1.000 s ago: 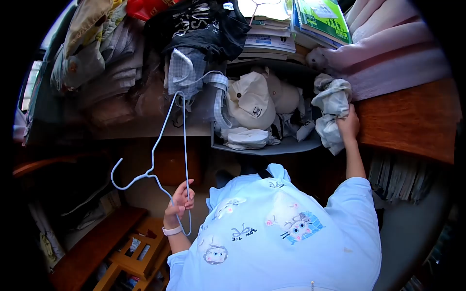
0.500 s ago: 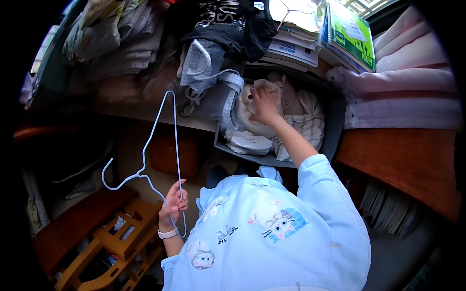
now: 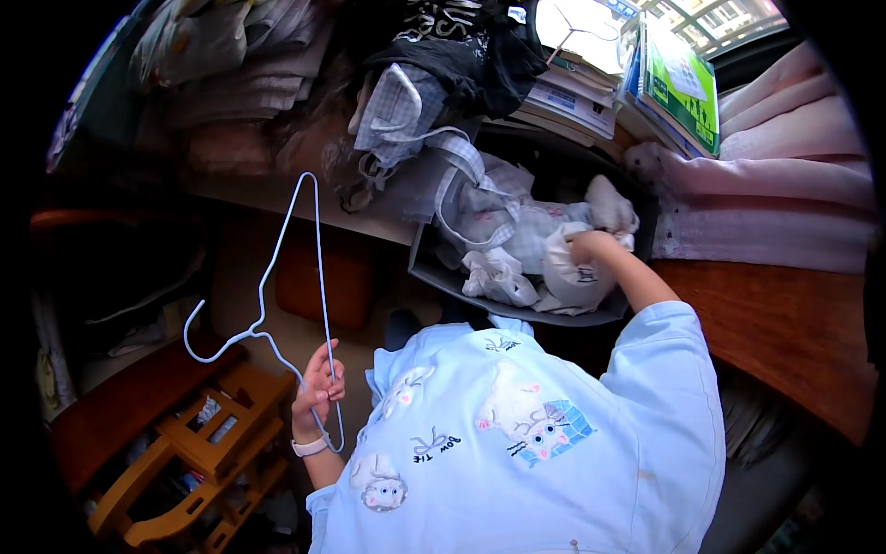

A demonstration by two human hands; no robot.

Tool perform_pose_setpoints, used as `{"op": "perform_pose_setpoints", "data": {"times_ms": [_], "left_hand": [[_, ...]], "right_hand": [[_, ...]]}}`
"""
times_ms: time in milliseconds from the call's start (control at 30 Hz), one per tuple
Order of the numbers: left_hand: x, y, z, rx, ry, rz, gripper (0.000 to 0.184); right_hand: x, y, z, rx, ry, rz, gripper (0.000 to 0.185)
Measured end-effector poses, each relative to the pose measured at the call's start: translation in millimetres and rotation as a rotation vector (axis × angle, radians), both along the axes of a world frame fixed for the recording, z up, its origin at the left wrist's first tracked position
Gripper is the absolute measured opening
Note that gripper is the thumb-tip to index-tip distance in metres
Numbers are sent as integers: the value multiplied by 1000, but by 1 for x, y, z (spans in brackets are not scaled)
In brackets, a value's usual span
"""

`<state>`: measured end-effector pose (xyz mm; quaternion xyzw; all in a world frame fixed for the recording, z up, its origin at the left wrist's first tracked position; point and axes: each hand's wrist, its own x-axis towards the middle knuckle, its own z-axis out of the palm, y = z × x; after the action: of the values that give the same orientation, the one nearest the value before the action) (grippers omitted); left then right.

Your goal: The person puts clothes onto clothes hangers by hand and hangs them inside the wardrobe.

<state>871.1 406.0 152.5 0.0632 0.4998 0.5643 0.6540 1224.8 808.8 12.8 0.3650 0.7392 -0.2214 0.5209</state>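
My left hand (image 3: 318,392) is closed around one end of a light blue clothes hanger (image 3: 322,277), whose hook points left. Inside the grey storage box (image 3: 544,317), my right hand (image 3: 591,247) grips a white cloth item (image 3: 568,272) with dark lettering; its fingertips are partly hidden in the fabric. Beside that item lies a crumpled white cloth (image 3: 498,277). Pale blue checked fabric (image 3: 540,231) covers the middle of the box, and a whitish bundle (image 3: 611,205) rests at its right side. A checked strap (image 3: 466,157) hangs over the box's left edge.
Black clothing (image 3: 452,55) lies behind the box, near stacked papers (image 3: 572,102) and a green book (image 3: 683,92). Pink fabric (image 3: 766,185) drapes over the right-hand desk (image 3: 766,323). A wooden chair (image 3: 212,443) stands at lower left. Folded clothes (image 3: 240,83) are piled at upper left.
My right hand has moved right within the box, and the white cloth item is now at the right. Checked fabric is exposed in the middle. The hanger stays in my left hand.
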Motion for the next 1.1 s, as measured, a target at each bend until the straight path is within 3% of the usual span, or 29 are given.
{"op": "perform_pose_setpoints", "data": {"times_ms": [100,200,233,300,367,433,567,633,667,733,800,833,867,900,933,1000,1067,1100], "left_hand": [[3,-3,-3,-5,-8,5,92],[5,1,-6,-25,-13,18,91],[7,5,-8,-15,-28,14,90],[10,13,-15,7,-66,1,89],[12,22,-15,9,-74,-21,89],[14,28,-12,19,-57,-41,89],[20,29,-9,37,-11,-12,90],[26,25,-7,61,39,66,89],[29,23,-7,84,78,146,89],[32,22,-7,141,88,179,86],[41,33,-3,238,349,226,84],[39,44,-1,344,310,217,83],[43,63,5,395,339,240,83],[47,82,8,444,355,259,82],[52,103,9,499,370,273,81],[67,142,7,601,420,163,75],[86,166,-13,546,472,53,77],[94,175,-23,519,632,-171,79]], "right_hand": [[33,25,70,163,-102,-161,53],[85,52,79,536,-70,-390,49],[91,50,71,535,-75,-392,49],[104,41,45,567,532,-526,42],[99,21,9,683,861,-593,36],[82,5,-22,886,968,-696,31],[63,-13,-65,968,704,-940,33],[49,-4,-61,774,296,-791,41],[46,2,-55,775,301,-794,41],[0,11,21,770,150,-397,52],[-37,-17,77,781,790,-353,63],[-51,-31,80,507,1301,-366,77],[-74,-58,109,-43,1354,-642,92],[-91,-82,123,-382,1404,-577,103],[-104,-105,122,-475,1471,-369,107],[-126,-142,137,-489,1510,-293,104],[-133,-157,118,-260,1524,-461,97],[-124,-152,120,-409,1278,-660,86]]}}
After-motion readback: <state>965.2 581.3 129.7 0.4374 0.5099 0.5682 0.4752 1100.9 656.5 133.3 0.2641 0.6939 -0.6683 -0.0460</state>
